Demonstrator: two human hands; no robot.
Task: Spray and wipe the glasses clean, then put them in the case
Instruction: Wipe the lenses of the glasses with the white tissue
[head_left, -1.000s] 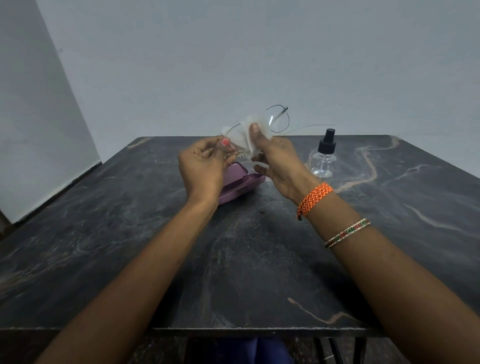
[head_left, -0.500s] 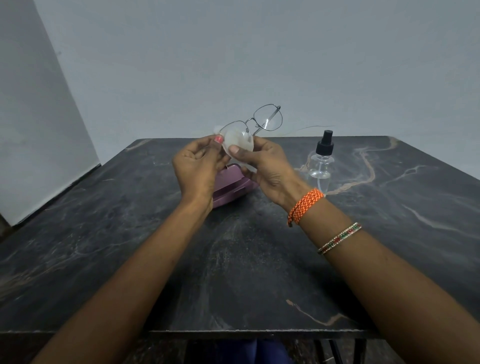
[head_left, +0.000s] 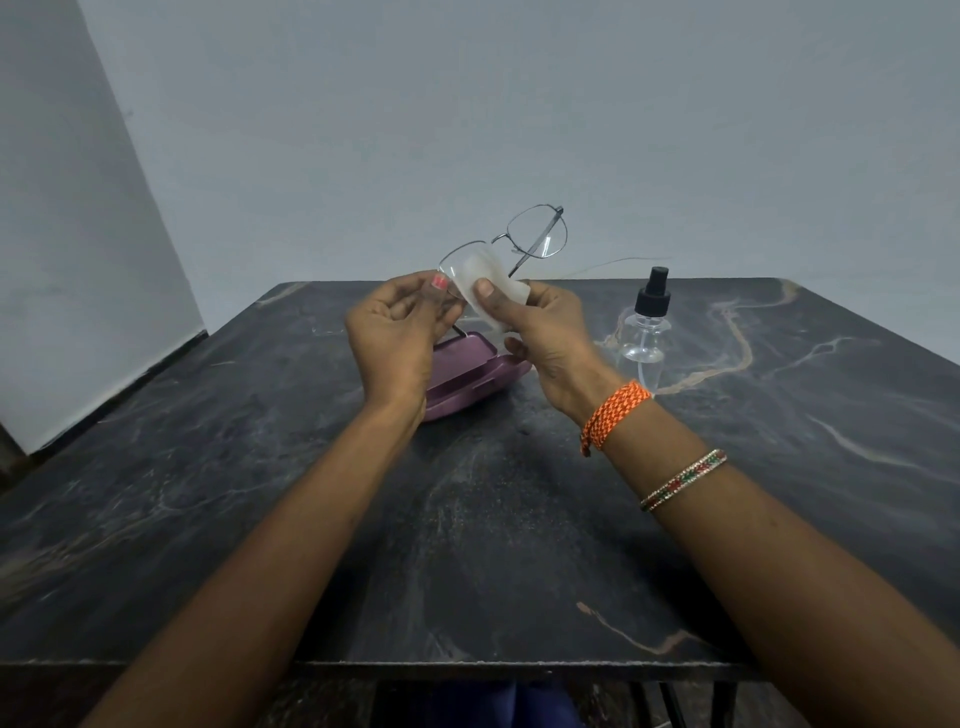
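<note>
We judge ourselves mid-wipe: left hand (head_left: 397, 332) grips the thin metal-framed glasses (head_left: 511, 244), right hand (head_left: 540, 332) pinches the white cloth (head_left: 483, 280) on one lens, closed purple case (head_left: 467, 376) waiting.

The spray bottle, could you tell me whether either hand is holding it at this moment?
No, the spray bottle stands alone on the table, while the left hand and right hand hold the glasses and the cloth.

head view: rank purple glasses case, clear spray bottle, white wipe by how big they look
1. purple glasses case, though hands hide part
2. clear spray bottle with black nozzle
3. white wipe, partly hidden, so unsure against the bottle
</note>
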